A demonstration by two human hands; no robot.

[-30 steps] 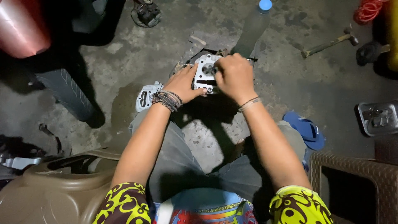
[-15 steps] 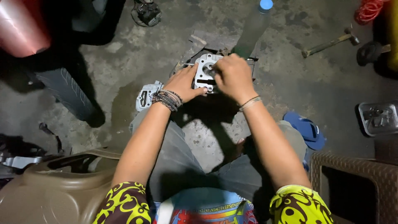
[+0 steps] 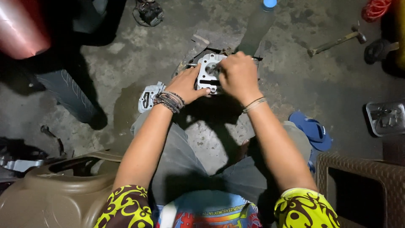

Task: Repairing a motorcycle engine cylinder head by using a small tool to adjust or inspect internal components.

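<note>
little has moved since the earlier frame: both hands stay on the pale grey cast-metal engine head [image 3: 209, 74] on the concrete floor [image 3: 295, 67]. left hand [image 3: 185, 86] closed on its near edge; right hand [image 3: 238, 74] curled over its top. steadying firmly seems wise; ports and fins show.

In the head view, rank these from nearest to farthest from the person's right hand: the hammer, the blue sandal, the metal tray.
Measured from the right hand:
1. Blue sandal, lower right of the hand.
2. Hammer, upper right on the floor.
3. Metal tray, at the far right edge.
</note>
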